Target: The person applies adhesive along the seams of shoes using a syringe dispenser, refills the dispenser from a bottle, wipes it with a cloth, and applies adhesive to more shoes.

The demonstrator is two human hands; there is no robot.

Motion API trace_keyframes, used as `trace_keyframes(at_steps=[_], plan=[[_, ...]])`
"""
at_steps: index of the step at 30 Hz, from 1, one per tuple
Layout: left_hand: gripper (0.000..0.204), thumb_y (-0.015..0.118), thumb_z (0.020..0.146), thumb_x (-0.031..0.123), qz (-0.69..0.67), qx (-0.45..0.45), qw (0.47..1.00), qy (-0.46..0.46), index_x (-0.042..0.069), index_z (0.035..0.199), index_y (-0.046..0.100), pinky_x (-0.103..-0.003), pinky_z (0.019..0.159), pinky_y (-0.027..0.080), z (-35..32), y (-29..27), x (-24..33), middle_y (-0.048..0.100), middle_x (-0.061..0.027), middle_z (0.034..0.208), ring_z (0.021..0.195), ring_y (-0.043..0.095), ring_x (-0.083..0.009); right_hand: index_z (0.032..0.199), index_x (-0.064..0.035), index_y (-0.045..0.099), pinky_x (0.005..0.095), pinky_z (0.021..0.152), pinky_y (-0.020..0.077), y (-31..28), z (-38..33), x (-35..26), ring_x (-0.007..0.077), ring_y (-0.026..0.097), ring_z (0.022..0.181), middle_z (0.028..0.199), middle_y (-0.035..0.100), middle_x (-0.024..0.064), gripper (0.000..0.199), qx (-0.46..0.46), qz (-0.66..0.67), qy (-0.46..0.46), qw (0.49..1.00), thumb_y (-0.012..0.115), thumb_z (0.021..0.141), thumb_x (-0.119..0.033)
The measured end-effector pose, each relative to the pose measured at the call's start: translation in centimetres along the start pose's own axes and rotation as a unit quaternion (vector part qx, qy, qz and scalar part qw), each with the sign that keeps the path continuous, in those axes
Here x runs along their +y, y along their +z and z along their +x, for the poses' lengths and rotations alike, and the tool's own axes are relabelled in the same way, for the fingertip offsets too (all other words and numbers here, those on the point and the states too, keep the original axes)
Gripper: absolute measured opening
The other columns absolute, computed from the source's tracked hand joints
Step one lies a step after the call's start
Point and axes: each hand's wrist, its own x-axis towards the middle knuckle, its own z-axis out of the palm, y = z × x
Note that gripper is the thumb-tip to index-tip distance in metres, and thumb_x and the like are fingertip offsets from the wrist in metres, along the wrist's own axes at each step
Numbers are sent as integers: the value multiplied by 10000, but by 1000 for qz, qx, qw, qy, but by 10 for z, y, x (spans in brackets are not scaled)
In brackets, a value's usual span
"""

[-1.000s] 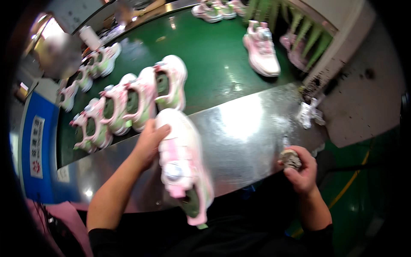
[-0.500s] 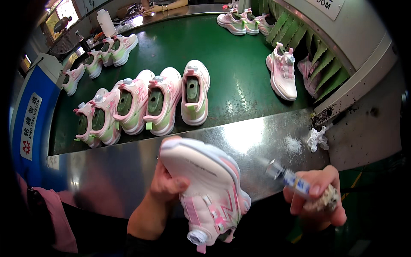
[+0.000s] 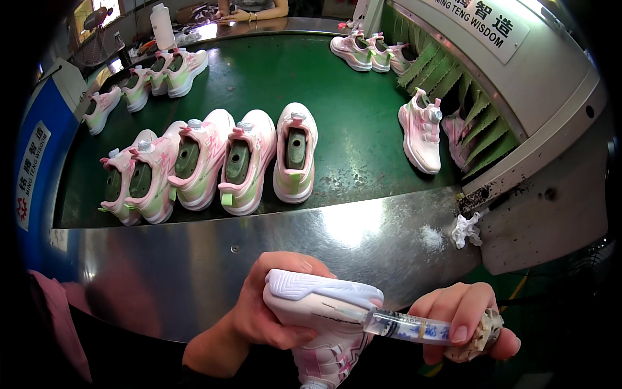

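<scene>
My left hand (image 3: 275, 305) is closed around a pink and white sneaker (image 3: 324, 318), thumb along its side. The shoe is tipped so its pale sole edge faces up and its upper hangs toward me. In my right hand (image 3: 463, 318) is a clear syringe (image 3: 408, 325) with blue markings, lying almost level. A crumpled, beige, crusted lump (image 3: 479, 337) sits around its rear end, against my palm and fingers. The syringe's thin tip points left and lies at the seam between sole and upper; whether it touches cannot be told.
Several matching sneakers (image 3: 238, 162) stand in a row on the green conveyor belt (image 3: 350, 142), others farther back. One sneaker (image 3: 420, 133) is beside a machine opening with green flaps (image 3: 486, 129). Crumpled white tissue (image 3: 466, 230) lies on the metal edge (image 3: 162, 266). A person's arms (image 3: 256, 14) rest across the belt.
The shoe has turned, bringing its sole edge up, and sits lower. The syringe has moved left and levelled, its tip now at the shoe. The view has shifted slightly.
</scene>
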Motion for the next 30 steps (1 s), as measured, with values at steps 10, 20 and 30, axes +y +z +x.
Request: trace_keyframes(at_steps=[10, 20, 30], plan=[[671, 754, 676, 33, 24, -4, 1000, 2, 73, 1230, 379, -575, 833, 536, -4, -2, 3, 559, -319, 1121, 999, 617, -479, 934, -46, 584, 326, 513, 413, 14, -3, 4, 204, 555, 497, 643, 637, 154, 549, 101, -42, 49, 993, 545, 884, -591], [665, 793, 654, 34, -36, 60, 997, -21, 12, 1199, 411, -466, 909, 522, -4, 5, 7, 570, -214, 1109, 1051, 621, -322, 928, -53, 598, 319, 473, 368, 16, -2, 0, 208, 550, 483, 644, 639, 142, 549, 113, -69, 53, 990, 549, 876, -597], [638, 787, 699, 183, -34, 139, 987, -69, 36, 1153, 364, -560, 831, 546, 2, 3, 11, 593, -256, 1055, 970, 642, -423, 949, -78, 655, 307, 565, 375, 9, -27, 9, 204, 562, 670, 732, 670, 111, 545, 177, -20, 110, 978, 643, 806, -603]])
